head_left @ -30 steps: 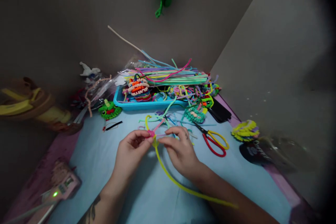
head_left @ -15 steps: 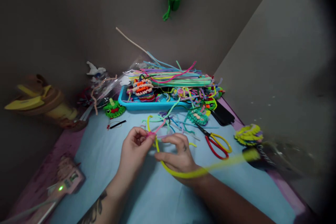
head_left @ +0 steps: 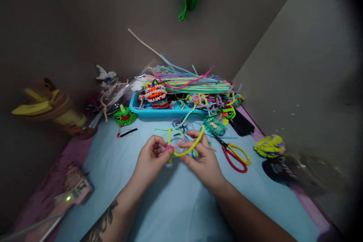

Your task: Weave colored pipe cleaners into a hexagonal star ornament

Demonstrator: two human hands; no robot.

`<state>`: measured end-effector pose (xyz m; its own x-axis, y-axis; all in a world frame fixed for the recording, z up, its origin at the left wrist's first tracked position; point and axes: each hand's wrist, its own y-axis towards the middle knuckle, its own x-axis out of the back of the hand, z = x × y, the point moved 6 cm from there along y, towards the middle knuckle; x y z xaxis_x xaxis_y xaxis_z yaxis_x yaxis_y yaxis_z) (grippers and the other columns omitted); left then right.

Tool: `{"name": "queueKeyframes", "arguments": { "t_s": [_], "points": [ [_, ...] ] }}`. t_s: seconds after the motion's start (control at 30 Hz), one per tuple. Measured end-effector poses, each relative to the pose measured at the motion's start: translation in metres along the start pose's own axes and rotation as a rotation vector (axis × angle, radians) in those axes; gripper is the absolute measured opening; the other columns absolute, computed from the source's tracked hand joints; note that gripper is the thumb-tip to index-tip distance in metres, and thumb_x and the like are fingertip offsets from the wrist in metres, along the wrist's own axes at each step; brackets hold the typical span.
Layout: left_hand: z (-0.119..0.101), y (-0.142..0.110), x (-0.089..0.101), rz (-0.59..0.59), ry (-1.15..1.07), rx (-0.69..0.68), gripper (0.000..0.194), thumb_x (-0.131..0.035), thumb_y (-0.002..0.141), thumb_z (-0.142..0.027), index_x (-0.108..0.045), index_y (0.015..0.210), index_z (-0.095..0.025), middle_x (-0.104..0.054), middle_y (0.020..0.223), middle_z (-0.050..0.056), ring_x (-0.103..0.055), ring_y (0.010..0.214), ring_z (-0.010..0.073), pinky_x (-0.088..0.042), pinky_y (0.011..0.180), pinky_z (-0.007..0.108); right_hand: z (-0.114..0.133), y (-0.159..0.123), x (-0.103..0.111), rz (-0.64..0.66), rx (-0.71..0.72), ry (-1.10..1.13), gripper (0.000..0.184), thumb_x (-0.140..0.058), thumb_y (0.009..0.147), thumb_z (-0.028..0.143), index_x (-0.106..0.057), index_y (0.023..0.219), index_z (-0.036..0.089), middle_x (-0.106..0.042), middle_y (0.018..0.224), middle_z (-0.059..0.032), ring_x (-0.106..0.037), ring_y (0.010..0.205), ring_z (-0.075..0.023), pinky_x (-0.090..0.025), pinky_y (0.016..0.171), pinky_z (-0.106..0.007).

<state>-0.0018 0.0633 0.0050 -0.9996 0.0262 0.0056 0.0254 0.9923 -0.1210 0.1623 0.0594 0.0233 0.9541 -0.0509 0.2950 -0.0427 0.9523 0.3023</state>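
My left hand [head_left: 151,159] pinches the knotted pink centre [head_left: 169,148] of a small bundle of pipe cleaners, with thin coloured ends fanning out beyond it. A yellow pipe cleaner [head_left: 195,144] curves from that centre across the fingers of my right hand [head_left: 205,160]. The thumb and forefinger of that hand close around the yellow stem, close to the pink centre. Behind the hands, loose pipe cleaners [head_left: 184,121] lie tangled on the light blue cloth [head_left: 167,204]. My fingers hide part of the bundle.
A blue tray [head_left: 167,113] at the back holds many pipe cleaners [head_left: 193,87] and fuzzy figures. Scissors [head_left: 235,157] with red and yellow handles lie to the right, near a yellow fuzzy piece [head_left: 269,146]. A green figure [head_left: 124,115] and a pink glue gun [head_left: 75,194] are on the left.
The long yellow end that swept out to the right is now bent up and back, arching over my right hand. My right hand has risen slightly; the left still pinches the pink centre.
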Motion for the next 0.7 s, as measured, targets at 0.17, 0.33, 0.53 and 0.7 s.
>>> {"name": "queueKeyframes", "arguments": {
  "t_s": [0.17,0.33,0.53,0.7],
  "points": [
    [-0.004,0.0,-0.001,-0.017,-0.078,0.018,0.023,-0.069,0.071,-0.028,-0.051,0.08,-0.018,-0.052,0.063,-0.006,-0.046,0.054,0.0072,-0.038,0.052,0.018,0.008,-0.004,-0.005,0.001,0.178,-0.209,0.016,-0.073,0.07,0.019,-0.073,0.082,0.028,-0.052,0.117,-0.0058,-0.05,0.113,-0.0279,-0.041,0.094,-0.046],
    [-0.01,-0.005,-0.006,0.038,-0.008,-0.016,0.021,-0.068,0.072,-0.025,-0.051,0.081,-0.019,-0.054,0.066,-0.005,-0.051,0.058,0.0094,-0.041,0.055,0.02,0.01,-0.005,-0.005,-0.033,0.191,-0.271,0.004,-0.069,0.076,0.022,-0.07,0.075,0.025,-0.052,0.114,-0.0061,-0.05,0.111,-0.0272,-0.04,0.093,-0.046],
    [-0.007,-0.007,-0.009,0.163,-0.004,-0.004,0.021,-0.064,0.077,-0.025,-0.048,0.089,-0.021,-0.057,0.071,-0.003,-0.054,0.062,0.0105,-0.041,0.057,0.021,0.0,0.0,-0.004,-0.03,0.034,-0.157,0.006,-0.071,0.073,0.025,-0.066,0.07,0.023,-0.05,0.118,-0.0069,-0.047,0.117,-0.0275,-0.038,0.097,-0.045],
    [-0.007,-0.008,-0.01,0.183,-0.035,0.011,0.023,-0.066,0.077,-0.025,-0.046,0.089,-0.021,-0.06,0.074,-0.002,-0.056,0.063,0.011,-0.043,0.059,0.022,-0.006,0.001,-0.008,0.059,-0.03,-0.124,0.008,-0.067,0.074,0.023,-0.064,0.066,0.021,-0.049,0.127,-0.0076,-0.045,0.122,-0.0289,-0.033,0.101,-0.048]
  ]
}}
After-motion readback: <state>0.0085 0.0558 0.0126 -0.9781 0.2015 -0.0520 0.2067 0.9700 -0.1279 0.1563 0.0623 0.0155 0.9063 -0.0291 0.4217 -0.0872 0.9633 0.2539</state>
